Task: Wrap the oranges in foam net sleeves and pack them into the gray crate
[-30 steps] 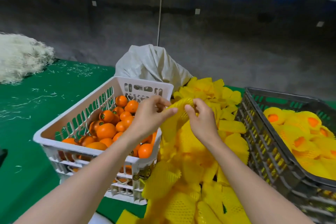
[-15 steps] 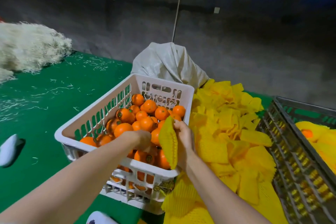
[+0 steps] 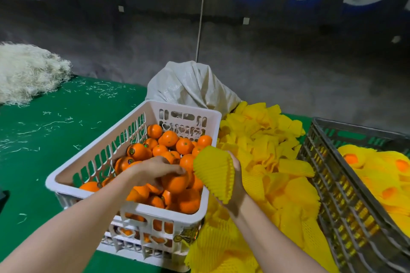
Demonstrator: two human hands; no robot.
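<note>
1. The left hand [image 3: 155, 169] curls its fingers round an orange [image 3: 176, 184] in the white basket [image 3: 133, 208].
2. The right hand [image 3: 237, 182] grips a yellow foam sleeve [image 3: 214, 173] just beside it.
3. The gray crate [image 3: 328, 184] stands at the right on the desk [image 3: 44, 150].

Orange fruit [image 3: 175, 182] fills a white slotted basket [image 3: 124, 131] beside yellow ribbed sleeves [image 3: 266, 139] on green cloth [image 3: 44, 139].

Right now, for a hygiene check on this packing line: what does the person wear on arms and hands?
Nothing. The left forearm and right forearm are bare to the frame's edge: no sleeves, watch or bracelet. The left hand and right hand are ungloved, no rings visible.
</note>
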